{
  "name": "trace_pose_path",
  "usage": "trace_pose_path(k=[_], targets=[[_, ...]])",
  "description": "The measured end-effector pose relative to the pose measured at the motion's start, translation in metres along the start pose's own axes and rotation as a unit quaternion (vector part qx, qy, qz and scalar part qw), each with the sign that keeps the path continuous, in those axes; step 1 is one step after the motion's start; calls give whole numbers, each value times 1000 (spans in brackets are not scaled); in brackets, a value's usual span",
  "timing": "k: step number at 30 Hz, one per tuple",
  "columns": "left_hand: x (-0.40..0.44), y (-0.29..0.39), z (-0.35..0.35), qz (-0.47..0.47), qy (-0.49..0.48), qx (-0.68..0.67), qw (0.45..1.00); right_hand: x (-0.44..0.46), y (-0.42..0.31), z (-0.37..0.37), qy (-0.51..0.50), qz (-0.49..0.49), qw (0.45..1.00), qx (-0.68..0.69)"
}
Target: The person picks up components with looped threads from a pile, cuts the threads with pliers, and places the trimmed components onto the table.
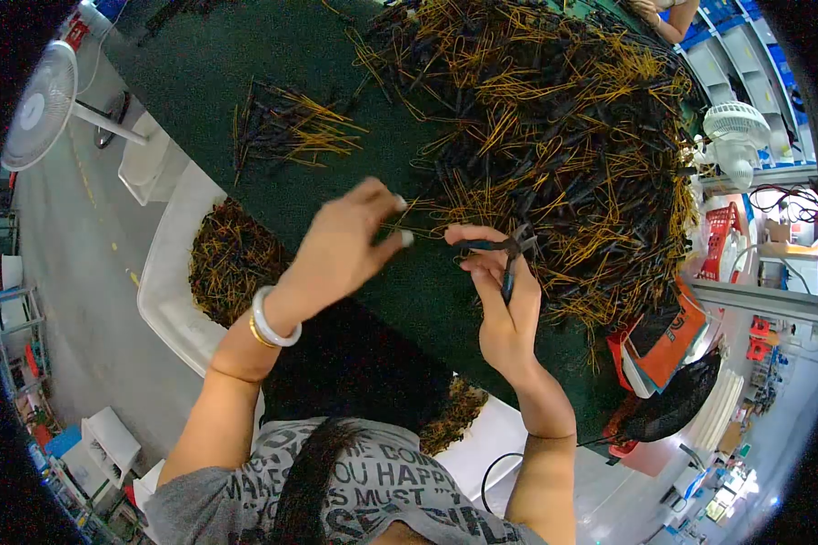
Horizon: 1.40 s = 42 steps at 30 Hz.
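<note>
My left hand (347,238), slightly blurred and wearing a white bangle and a gold-coloured one, hovers over the green table top with thumb and forefinger apart. Thin yellow wire (418,229) runs between its fingertips and my right hand; whether either hand touches it I cannot make out. In my right hand (503,304) is a pair of wire cutters (516,245) with dark handles, the metal jaws pointing right. Just beyond both hands lies a large heap of yellow wires with black parts (554,154). A smaller bunch of the same pieces (300,127) lies at the upper left.
Below the table's left edge, a white tub (168,291) holds more wire pieces. A white fan (44,107) stands at left, a smaller fan (736,132) at right. An orange folder (668,341) and a black bag (677,400) sit at right. Another person's arm (673,20) shows top right.
</note>
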<state>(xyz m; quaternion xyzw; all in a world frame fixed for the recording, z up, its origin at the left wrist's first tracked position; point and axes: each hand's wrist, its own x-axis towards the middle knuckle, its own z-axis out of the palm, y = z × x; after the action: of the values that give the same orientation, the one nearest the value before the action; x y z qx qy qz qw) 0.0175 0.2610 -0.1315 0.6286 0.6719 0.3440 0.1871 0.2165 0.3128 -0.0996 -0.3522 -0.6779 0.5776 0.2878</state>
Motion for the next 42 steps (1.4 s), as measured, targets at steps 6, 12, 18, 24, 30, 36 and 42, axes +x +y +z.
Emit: trace_pose_path(k=[6,12,18,24,30,36,42], targets=[[6,-5,19,63,61,-66,994,0,2,-3,-18,-1,1000,-16],[3,29,-14,-119,7,-449,886,0,-1,8,-43,30,998,-33],[5,27,-8,-161,-21,-582,797,-9,7,9,-106,121,985,55],[6,23,-3,-117,-2,-674,730,-10,3,12,-147,113,979,86],[5,20,-4,-116,-33,-715,689,-14,0,15,-178,113,967,144],[5,22,-10,-135,-42,-687,713,-18,2,21,-200,104,962,157],[-6,24,-3,-128,26,-650,748,-22,4,26,-178,59,973,132]])
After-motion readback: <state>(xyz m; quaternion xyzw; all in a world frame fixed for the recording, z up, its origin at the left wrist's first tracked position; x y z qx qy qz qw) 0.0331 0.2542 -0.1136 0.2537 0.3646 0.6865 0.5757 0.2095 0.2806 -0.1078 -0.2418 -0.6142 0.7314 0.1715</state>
